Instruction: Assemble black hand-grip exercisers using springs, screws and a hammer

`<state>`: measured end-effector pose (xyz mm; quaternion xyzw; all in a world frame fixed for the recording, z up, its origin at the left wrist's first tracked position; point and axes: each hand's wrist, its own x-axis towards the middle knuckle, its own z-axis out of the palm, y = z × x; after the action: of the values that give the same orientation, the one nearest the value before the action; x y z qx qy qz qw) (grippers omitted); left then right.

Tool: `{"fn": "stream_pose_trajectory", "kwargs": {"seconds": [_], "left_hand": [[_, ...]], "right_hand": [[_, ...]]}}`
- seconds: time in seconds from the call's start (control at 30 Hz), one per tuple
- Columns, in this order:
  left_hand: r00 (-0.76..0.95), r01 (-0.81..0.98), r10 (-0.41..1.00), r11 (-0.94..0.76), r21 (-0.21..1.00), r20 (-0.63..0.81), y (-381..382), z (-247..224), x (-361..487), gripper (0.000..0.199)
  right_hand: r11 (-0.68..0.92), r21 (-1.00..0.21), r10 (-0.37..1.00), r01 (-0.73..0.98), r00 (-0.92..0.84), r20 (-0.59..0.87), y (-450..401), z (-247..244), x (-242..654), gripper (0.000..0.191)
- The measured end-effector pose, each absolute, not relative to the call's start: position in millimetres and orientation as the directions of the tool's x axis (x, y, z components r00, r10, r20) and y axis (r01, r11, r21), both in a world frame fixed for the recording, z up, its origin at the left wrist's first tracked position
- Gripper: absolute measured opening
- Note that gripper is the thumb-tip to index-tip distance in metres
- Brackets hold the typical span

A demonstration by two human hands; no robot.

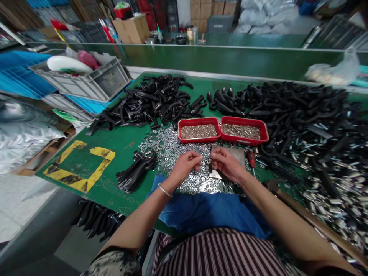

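Note:
My left hand (185, 165) hovers over a spread of loose metal washers and nuts (166, 147), its thumb and fingertips pinched together. Whatever it may hold is too small to make out. Just to its right, my right hand (225, 164) is curled above a flat metal plate (237, 156), fingers closed; a dark bit shows by its fingertips, but I cannot tell what it is. Beyond the hands stand two red trays, the left tray (199, 140) with tiny metal parts and the right tray (244, 141) with small screw-like pieces. A red-handled screwdriver (251, 158) lies beside the plate.
Black curved plastic handles form a left heap (149, 101) and a right heap (287, 103). A small handle stack (136, 170) lies left of my hands, near a yellow tape square (82, 184). Metal sleeves (342, 207) cover the right side. Grey crates (106, 82) stand at left.

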<state>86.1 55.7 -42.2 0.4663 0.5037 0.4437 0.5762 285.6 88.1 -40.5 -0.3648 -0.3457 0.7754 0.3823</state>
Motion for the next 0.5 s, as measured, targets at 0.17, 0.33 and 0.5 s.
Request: {"fn": "stream_pose_trajectory", "kwargs": {"seconds": [0.17,0.33,0.5], "left_hand": [[0.074,-0.072,0.982,0.178,0.981,-0.173,42.0,-39.3,113.5,0.027],[0.026,-0.028,0.993,0.12,0.992,-0.119,31.0,-30.4,130.6,0.029],[-0.03,-0.05,0.992,0.119,0.992,-0.121,23.0,-28.9,140.9,0.029]], "right_hand": [[-0.435,-0.859,0.857,-0.271,-0.418,-0.302,65.4,-34.2,294.6,0.037],[-0.464,-0.838,0.842,-0.287,-0.436,-0.317,53.1,-22.0,297.6,0.043],[-0.495,-0.809,0.836,-0.318,-0.428,-0.343,47.9,-25.8,297.7,0.045]]}}
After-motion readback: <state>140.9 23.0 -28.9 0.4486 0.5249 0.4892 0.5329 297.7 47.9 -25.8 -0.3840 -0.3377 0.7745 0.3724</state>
